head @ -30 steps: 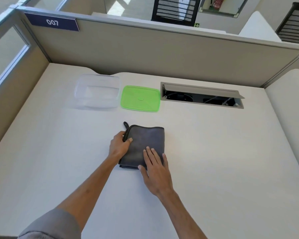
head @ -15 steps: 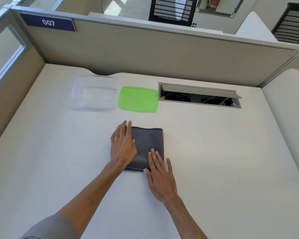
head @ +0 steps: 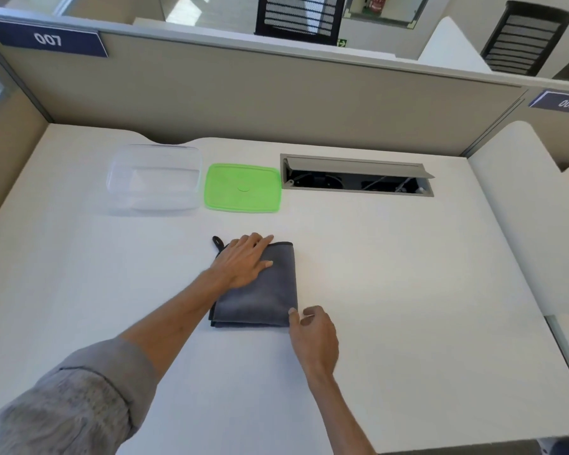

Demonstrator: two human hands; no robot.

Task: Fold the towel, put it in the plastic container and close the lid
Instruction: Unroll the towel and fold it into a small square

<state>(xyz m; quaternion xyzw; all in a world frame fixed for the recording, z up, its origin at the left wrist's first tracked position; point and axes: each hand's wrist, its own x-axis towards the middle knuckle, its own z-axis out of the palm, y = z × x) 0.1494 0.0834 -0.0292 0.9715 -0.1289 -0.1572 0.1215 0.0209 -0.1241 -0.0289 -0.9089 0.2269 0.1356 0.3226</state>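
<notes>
Grey towel (head: 260, 300) lies folded into a compact rectangle near the middle of the desk (head: 408, 290), well clear of every edge. Hanging loop (head: 217, 242) pokes out at its far-left corner.

Left hand (head: 243, 262) rests flat on the towel's far-left part, fingers (head: 260, 241) spread and extended, palm down, gripping nothing. Likely pinning the layers so the fold does not spring open.

Right hand (head: 316, 336) sits at the towel's near-right corner, fingers loosely curled, thumb tip touching the towel's edge. Whether it has pinched the cloth cannot be told; it reads as a hand about to take the corner, either for one more fold or to lift the bundle.

Clear plastic container (head: 155, 178) stands open and empty toward the far-left part of the desk. Green lid (head: 243, 188) lies flat just beside it on the right, not touching so far as can be seen. Both sit beyond the towel, within an easy forward reach, probably staged that way.

Cable hatch (head: 355, 175) is open in the desk, right of the lid, near the far edge.

Judgement: folding nearly finished; packing and closing not yet begun. The towel's footprint looks close to the container's opening, so the fit may be snug.
</notes>
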